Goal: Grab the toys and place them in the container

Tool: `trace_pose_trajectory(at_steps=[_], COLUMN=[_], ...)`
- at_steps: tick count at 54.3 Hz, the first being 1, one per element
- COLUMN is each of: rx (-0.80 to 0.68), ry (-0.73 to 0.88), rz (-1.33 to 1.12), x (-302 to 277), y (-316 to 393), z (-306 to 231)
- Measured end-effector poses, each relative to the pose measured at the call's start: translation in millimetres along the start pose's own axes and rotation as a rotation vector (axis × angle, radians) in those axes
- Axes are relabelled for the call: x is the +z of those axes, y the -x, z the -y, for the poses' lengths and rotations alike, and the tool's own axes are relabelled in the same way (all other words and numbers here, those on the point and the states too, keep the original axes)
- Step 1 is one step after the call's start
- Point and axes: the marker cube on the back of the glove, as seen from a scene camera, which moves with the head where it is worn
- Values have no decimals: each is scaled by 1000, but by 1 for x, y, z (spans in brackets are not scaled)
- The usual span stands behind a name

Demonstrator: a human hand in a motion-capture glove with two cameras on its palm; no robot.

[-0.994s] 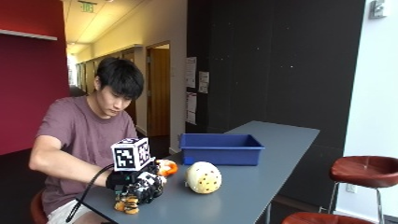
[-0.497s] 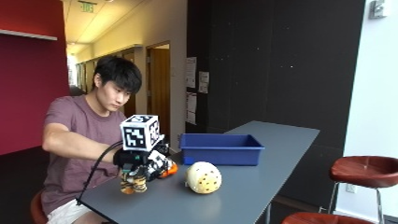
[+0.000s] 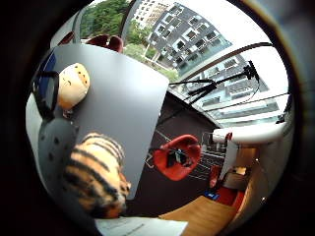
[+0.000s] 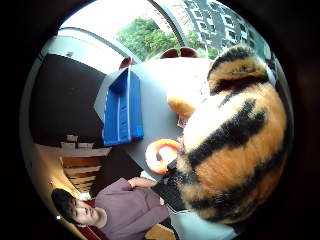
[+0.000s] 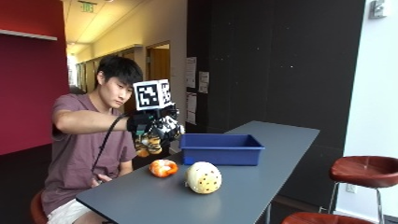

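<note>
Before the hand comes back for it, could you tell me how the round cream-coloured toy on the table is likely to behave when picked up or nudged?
The cream toy looks rounded like a ball, so a sideways nudge would probably roll it across the smooth grey table. It seems plush, like the striped tiger toy in the gloved right hand, so likely light and squashy. It looks wide for one hand.

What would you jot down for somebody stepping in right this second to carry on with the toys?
Gloved right hand: holds the striped tiger toy in the air, just short of the blue container.
On the table: an orange ring toy and a cream spotted round toy, both in front of the container.
Done: tiger picked up. I cannot see anything inside the container from here.
Left: drop the tiger in, then collect the ring and the round toy.
</note>
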Motion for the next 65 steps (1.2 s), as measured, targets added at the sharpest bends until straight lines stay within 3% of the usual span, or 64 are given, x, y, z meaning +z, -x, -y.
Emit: trace_pose_trajectory(at_steps=[17, 23, 27, 33, 38, 42, 47, 52, 59, 65], rx=[24, -122, -54, -317, -275, -154, -383, -336, -506, -516], ry=[-102, -100, -90, -87, -80, -78, -73, -58, -29, -17], rz=[-55, 13, 8, -21, 1, 21, 13, 29, 36, 37], x=[-73, -78, -75, -67, -61, -55, -43, -28, -7, 4], y=[61, 99, 123, 172, 216, 250, 302, 339, 390, 413], z=[70, 85, 100, 111, 126, 141, 142, 153, 152, 154])
